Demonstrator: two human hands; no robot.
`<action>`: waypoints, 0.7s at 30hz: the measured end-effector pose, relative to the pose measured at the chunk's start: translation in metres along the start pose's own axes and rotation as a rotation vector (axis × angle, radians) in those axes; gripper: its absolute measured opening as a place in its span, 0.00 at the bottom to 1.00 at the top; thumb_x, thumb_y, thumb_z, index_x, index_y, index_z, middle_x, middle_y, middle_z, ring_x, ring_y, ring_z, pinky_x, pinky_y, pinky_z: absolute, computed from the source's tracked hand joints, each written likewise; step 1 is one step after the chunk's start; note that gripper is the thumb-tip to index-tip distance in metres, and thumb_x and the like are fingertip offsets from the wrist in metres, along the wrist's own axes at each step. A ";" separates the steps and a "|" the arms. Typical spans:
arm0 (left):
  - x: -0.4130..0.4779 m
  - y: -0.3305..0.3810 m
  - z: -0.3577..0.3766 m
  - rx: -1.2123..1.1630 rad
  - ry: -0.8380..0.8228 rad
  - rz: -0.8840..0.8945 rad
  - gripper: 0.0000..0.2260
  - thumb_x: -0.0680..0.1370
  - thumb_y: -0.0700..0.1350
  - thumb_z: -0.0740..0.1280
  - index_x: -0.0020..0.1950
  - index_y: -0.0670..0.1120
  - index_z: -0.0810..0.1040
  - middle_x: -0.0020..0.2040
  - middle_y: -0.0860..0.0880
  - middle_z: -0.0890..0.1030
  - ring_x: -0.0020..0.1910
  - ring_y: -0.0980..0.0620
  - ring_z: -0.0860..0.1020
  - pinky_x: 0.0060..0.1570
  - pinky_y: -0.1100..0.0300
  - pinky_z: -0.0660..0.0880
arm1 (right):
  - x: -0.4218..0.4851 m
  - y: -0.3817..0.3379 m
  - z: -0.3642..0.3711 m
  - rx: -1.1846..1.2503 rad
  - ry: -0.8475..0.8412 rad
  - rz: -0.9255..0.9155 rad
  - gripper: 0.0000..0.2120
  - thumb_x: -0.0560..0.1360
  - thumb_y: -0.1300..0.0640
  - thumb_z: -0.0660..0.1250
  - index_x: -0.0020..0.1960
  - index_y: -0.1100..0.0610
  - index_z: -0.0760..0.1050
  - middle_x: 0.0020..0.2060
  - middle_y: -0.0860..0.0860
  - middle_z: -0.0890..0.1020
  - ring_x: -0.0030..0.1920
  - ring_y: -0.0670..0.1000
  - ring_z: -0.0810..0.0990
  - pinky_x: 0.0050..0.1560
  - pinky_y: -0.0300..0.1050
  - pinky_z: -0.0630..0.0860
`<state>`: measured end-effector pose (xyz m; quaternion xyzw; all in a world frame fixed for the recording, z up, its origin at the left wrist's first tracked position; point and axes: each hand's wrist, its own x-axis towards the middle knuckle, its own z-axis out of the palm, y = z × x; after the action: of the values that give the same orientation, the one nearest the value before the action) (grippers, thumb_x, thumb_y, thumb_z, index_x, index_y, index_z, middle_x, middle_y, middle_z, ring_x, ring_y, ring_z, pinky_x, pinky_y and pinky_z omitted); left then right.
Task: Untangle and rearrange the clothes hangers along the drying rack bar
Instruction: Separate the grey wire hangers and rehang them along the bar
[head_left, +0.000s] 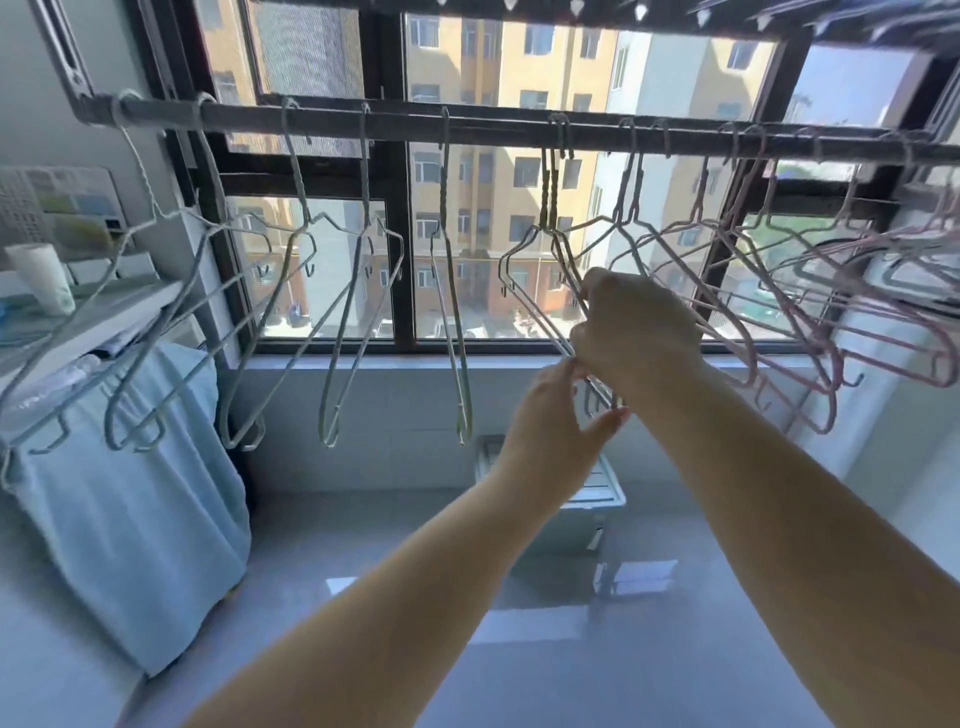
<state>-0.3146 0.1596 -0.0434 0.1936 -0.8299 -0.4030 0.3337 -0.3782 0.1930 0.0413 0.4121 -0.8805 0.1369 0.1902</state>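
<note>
Pale hangers (445, 208) hanging spaced along left stretch of drying rack bar (467, 124). Under bar's middle: left hand (550, 415) grip pinching lower wire of paired hangers (549, 202); right hand (639, 332) grip curling round same wires. Pink hangers (750, 364) crowding bar's right end. Plastic box (587, 499) standing below bar, contents not showing.

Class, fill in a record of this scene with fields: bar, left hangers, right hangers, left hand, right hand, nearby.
bar: dark bar across the window
left hangers: pale hangers, spaced apart
right hangers: pink hangers, bunched, overlapping
left hand: left hand pinches wire of middle hangers
right hand: right hand grips middle hangers
nearby: blue cloth, box
</note>
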 end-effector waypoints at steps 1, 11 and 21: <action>0.000 0.000 0.000 0.006 0.026 0.019 0.14 0.73 0.46 0.69 0.56 0.46 0.73 0.55 0.49 0.78 0.55 0.51 0.75 0.57 0.56 0.71 | 0.000 -0.002 -0.001 -0.015 -0.004 -0.009 0.11 0.73 0.62 0.64 0.55 0.61 0.72 0.37 0.53 0.73 0.40 0.55 0.73 0.40 0.44 0.68; 0.005 -0.006 -0.018 -0.104 0.214 0.052 0.04 0.73 0.42 0.68 0.45 0.44 0.76 0.44 0.48 0.81 0.45 0.51 0.80 0.49 0.60 0.76 | 0.014 -0.026 -0.010 0.164 -0.004 -0.051 0.08 0.74 0.66 0.60 0.52 0.64 0.73 0.36 0.55 0.73 0.45 0.58 0.77 0.40 0.45 0.69; 0.022 -0.005 -0.028 -0.065 0.274 0.096 0.06 0.76 0.38 0.62 0.51 0.40 0.75 0.49 0.43 0.81 0.49 0.46 0.78 0.49 0.50 0.74 | 0.041 -0.040 0.005 0.570 -0.040 0.053 0.10 0.77 0.65 0.57 0.56 0.66 0.71 0.43 0.56 0.73 0.44 0.53 0.72 0.38 0.35 0.67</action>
<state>-0.3103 0.1284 -0.0257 0.1958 -0.7714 -0.3830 0.4689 -0.3726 0.1383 0.0583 0.4283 -0.8206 0.3756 0.0458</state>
